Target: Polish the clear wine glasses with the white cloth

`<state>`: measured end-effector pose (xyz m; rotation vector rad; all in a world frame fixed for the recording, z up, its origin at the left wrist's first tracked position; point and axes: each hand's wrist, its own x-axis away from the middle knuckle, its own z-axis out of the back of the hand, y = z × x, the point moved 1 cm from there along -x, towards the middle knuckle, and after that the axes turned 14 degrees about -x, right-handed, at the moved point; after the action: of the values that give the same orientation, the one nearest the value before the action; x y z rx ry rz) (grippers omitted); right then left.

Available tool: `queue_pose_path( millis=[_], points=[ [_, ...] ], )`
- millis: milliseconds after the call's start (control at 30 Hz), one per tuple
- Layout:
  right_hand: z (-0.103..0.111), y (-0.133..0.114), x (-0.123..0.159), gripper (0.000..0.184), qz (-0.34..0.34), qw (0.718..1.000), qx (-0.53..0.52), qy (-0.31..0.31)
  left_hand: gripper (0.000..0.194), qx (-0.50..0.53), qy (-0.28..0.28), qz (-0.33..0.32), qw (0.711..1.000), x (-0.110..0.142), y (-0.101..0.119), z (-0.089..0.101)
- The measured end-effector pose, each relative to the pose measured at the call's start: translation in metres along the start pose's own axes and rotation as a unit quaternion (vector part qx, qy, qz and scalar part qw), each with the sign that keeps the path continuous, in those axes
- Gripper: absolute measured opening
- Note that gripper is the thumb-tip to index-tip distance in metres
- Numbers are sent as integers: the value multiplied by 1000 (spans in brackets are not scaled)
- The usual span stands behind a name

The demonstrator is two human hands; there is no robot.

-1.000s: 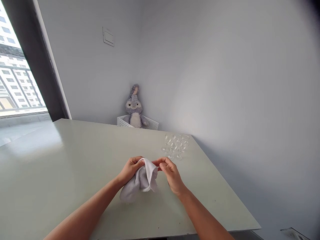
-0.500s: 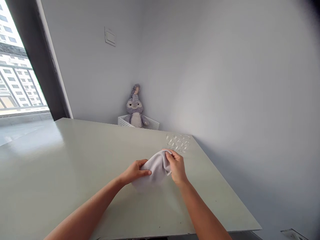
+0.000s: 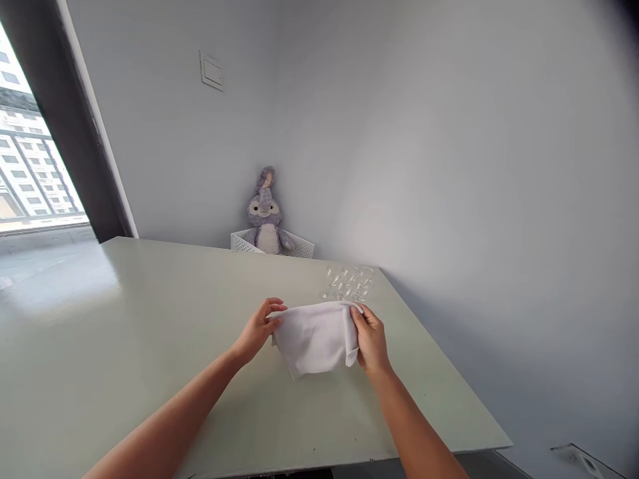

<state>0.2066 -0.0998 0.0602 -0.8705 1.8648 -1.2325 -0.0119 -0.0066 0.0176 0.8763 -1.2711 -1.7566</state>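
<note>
A white cloth (image 3: pixel 315 338) is stretched between my two hands above the table, its top edge nearly straight and its lower part hanging loose. My left hand (image 3: pixel 257 328) pinches its left top corner between thumb and fingers. The right top corner is gripped by my right hand (image 3: pixel 371 336), thumb on the near side, with a fold of fabric dangling beside it. Just beyond the cloth stand several clear stemmed glasses (image 3: pixel 349 283) grouped together; the cloth's upper edge comes close to their bases in view.
The pale, glossy table (image 3: pixel 164 319) runs to a right edge along the grey wall (image 3: pixel 449 166). Behind its far edge a plush toy (image 3: pixel 267 233) sits in a white perforated basket (image 3: pixel 244 243). A window (image 3: pixel 30 159) is at the left.
My hands have moved apart, and the bunched cloth is now spread out between them. The left hand went left and up, the right hand slightly right. The view has shifted a little.
</note>
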Motion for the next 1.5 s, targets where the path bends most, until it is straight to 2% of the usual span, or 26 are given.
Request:
queue_pose_path(
  millis=[133,200,367,500,767,1033,1167,1267,1333,1433,1500],
  points=[
    [3,2,-4,28,-39,996,-81,27,38,49,-101,-21,993,0,-5,-9],
    [3,2,-5,25,-55,992,-113,26,41,39,-127,-39,990,0,-9,-14],
    [-1,2,-4,22,-79,985,-154,27,34,-24,-98,-67,993,-6,-25,-22],
    [-1,4,-4,24,-101,978,-181,23,27,-37,-79,-74,993,-9,-34,-23],
    [0,7,-3,29,-137,968,-210,18,21,-68,-44,-9,997,-7,-29,-20],
    [13,14,-3,25,-127,972,-194,46,20,68,6,-8,998,-3,-8,-8],
    [26,22,-4,27,-101,985,-126,56,19,153,-5,1,988,-4,-4,-3],
    [35,26,-5,28,-30,997,-22,64,17,189,-24,-2,982,-3,-1,0],
    [41,28,-5,28,21,997,41,67,16,195,-66,-11,978,-2,0,2],
    [47,31,-6,29,16,998,28,58,17,159,-125,-22,979,-2,2,5],
    [50,32,-7,31,-8,998,-14,59,17,116,-104,-26,987,-2,3,6]
  ],
)
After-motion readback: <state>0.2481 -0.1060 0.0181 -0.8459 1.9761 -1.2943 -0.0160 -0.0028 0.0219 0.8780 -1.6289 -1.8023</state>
